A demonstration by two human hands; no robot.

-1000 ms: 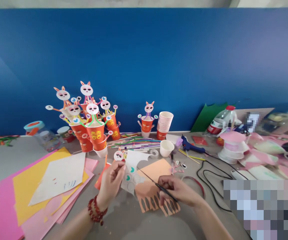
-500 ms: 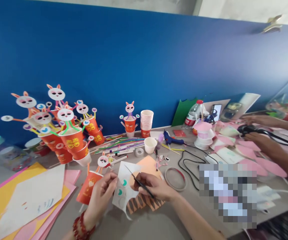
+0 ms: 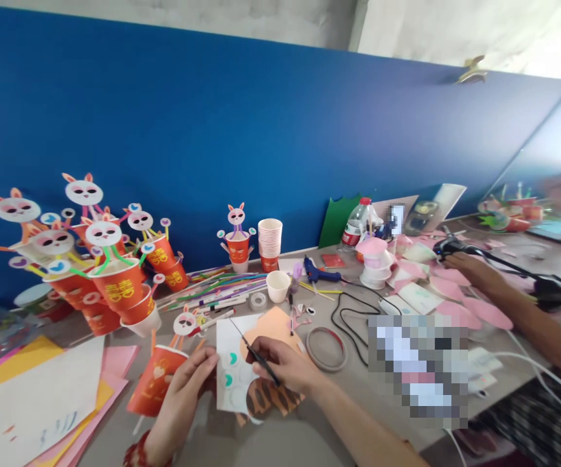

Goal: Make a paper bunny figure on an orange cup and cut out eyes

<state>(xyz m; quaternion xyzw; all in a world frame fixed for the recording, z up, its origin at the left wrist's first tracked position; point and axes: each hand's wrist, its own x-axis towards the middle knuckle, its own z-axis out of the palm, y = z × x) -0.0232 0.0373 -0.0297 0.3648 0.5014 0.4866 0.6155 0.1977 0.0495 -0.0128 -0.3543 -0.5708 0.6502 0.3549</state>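
Note:
My left hand (image 3: pixel 185 384) pinches the left edge of a white paper sheet (image 3: pixel 241 377) bearing round outlines and two green curved shapes. In the fingers of my right hand (image 3: pixel 280 364) is a slim black pointed tool (image 3: pixel 266 368), its thin tip slanting up and left over the sheet; its exact kind is unclear. Partly beneath the sheet and my right hand lies orange paper (image 3: pixel 276 320) with oval cut-outs along its lower part. Beside my left hand, a red paper cup (image 3: pixel 156 379) with a rabbit head (image 3: pixel 184 322) leans over.
Several red-cup rabbit figures (image 3: pixel 120 285) stand at left, above coloured paper sheets (image 3: pixel 61 389). Behind my hands are a cup stack (image 3: pixel 269 245), a white cup (image 3: pixel 278 286), tape (image 3: pixel 326 348) and a blue glue gun (image 3: pixel 322 272). A co-worker's arm (image 3: pixel 508 298) reaches over pink pieces at right.
The view has shifted right, so most things sit further left. The white sheet now lies more upright in view. My hands keep their hold, and the co-worker leans further into view.

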